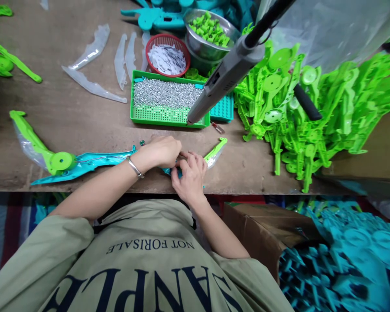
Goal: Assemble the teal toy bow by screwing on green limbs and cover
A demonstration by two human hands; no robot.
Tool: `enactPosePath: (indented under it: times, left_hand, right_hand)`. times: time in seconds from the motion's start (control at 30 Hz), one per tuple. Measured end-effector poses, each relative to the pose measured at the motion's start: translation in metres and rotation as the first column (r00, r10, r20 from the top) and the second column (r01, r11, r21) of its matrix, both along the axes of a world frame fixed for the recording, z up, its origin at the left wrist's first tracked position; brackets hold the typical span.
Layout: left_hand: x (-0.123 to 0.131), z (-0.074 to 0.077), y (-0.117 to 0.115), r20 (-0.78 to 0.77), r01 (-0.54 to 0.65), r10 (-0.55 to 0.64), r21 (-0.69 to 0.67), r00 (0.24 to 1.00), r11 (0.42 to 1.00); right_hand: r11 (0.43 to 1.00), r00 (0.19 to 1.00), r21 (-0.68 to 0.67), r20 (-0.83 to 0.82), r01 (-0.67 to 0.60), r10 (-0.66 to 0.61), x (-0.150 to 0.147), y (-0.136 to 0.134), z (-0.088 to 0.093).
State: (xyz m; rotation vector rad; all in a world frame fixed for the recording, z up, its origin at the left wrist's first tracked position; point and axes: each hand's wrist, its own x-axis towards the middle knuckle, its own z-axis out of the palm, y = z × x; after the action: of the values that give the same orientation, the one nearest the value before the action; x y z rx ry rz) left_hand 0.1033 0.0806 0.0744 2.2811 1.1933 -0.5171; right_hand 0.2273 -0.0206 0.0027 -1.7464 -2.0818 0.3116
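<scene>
My left hand (160, 151) and my right hand (189, 173) meet at the near edge of the wooden table (68, 117). Both are closed around a toy part made of a teal piece and a lime-green piece (216, 149) that sticks out to the right. The fingers pinch something small between them that I cannot make out. A silver bracelet (134, 167) sits on my left wrist. To the left lies an assembled teal and green toy piece (71, 164).
A green tray of small metal screws (164, 97) stands just beyond my hands. A grey hanging power tool (227, 76) points down at it. Behind are a red basket (167, 54) and a steel bowl (211, 32). A large green parts pile (312, 108) fills the right.
</scene>
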Motion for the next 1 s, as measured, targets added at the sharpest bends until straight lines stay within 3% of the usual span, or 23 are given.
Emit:
enactPosePath:
  times: [0.17,0.3,0.43,0.6,0.7,0.8,0.9,1.0]
  left_hand:
    - [0.004,0.009,0.0,-0.06,-0.012,0.008,-0.058,0.998,0.998]
    - [0.001,0.001,-0.003,-0.015,-0.018,0.018,-0.031,1.0,0.999]
    - [-0.014,-0.014,-0.006,0.205,-0.089,0.073,0.068,0.976,0.994]
    - [-0.065,-0.015,-0.013,0.519,-0.38,0.22,0.223,0.826,0.898]
    - [-0.105,-0.012,-0.03,0.616,-0.491,0.238,0.28,0.751,0.825]
    - [-0.132,-0.021,-0.059,0.649,-0.53,0.21,0.347,0.731,0.774]
    - [-0.139,-0.04,-0.089,0.634,-0.482,0.16,0.375,0.757,0.792]
    - [-0.133,-0.058,-0.108,0.618,-0.441,0.124,0.393,0.776,0.807]
  right_hand:
    - [0.996,1.0,0.087,-0.002,-0.002,0.002,-0.001,0.0,-0.006]
    - [0.997,1.0,0.072,-0.006,-0.029,0.03,0.002,0.002,-0.003]
    - [0.998,0.998,0.042,-0.043,-0.05,0.051,0.012,0.002,0.005]
    - [0.992,0.993,0.078,-0.064,-0.098,0.103,0.022,0.001,0.006]
    - [0.985,0.988,0.123,-0.083,-0.119,0.129,0.025,0.007,0.008]
    - [0.982,0.969,0.122,-0.186,-0.142,0.163,0.025,0.022,0.017]
    - [0.962,0.916,-0.008,-0.31,-0.272,0.256,0.016,0.044,0.029]
    - [0.905,0.885,-0.204,-0.371,-0.373,0.281,-0.004,0.071,0.038]
